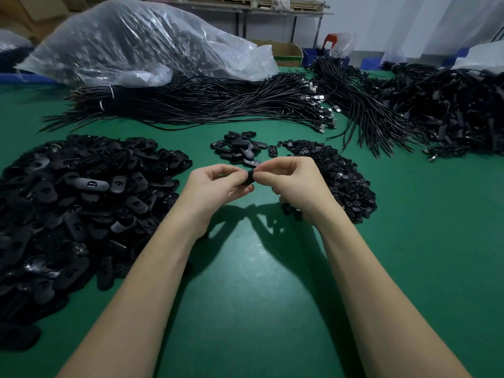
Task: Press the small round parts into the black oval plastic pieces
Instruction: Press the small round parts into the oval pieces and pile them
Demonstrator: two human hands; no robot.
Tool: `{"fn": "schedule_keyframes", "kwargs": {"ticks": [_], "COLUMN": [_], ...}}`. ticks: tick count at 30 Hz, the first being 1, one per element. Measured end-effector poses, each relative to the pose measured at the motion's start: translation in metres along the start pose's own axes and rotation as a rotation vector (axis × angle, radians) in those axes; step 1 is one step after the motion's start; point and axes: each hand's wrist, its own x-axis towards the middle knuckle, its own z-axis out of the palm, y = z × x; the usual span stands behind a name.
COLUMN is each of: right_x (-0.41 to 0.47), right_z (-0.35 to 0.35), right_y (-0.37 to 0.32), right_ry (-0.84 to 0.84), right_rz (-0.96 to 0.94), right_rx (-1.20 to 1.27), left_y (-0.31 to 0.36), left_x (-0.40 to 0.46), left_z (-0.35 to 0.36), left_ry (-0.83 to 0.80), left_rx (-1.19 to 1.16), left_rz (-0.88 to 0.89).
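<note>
Left hand (215,188) – right hand (293,184), fingers curled, fingertips meeting

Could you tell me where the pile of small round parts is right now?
In the head view, the round parts lie on the green table, just right of the right hand.

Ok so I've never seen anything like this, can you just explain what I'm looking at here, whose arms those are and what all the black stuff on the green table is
This single picture comes from a camera worn on a person's head, looking down at their own bare arms. There is no machine. The left hand and right hand together pinch one black oval piece above the green table. Left lies a big heap of oval plastic pieces; right, a heap of small round parts; just beyond the hands, a smaller pile of ovals. Farther back lie bundles of black cables and a clear plastic bag.
</note>
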Motion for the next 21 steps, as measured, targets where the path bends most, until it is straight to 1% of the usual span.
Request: {"fn": "schedule_keyframes", "kwargs": {"ticks": [4, 7, 11, 15, 21], "right_x": [-0.0006, -0.0001, 0.0005, 0.0011, 0.0001], "right_z": [0.0003, -0.0005, -0.0060, -0.0090, -0.0079], "right_y": [-0.0018, -0.0031, -0.0021, 0.0015, 0.0023], "right_ry": [-0.009, -0.007, -0.070, -0.145, -0.182], "right_rz": [0.027, 0.087, 0.153, 0.156, 0.133], "right_rx": [0.028, 0.066, 0.119, 0.166, 0.185], "left_y": [-0.0012, -0.0019, 0.0004, 0.0036, 0.0014], "left_x": [0.0003, 0.0000, -0.0016, -0.0029, -0.0011], "left_z": [-0.0011, -0.0020, -0.0043, -0.0045, -0.0036], "left_ry": [-0.014, -0.033, -0.070, -0.104, -0.063], "left_rx": [0.028, 0.077, 0.104, 0.110, 0.084], "left_rz": [0.026, 0.051, 0.062, 0.060, 0.038]}}
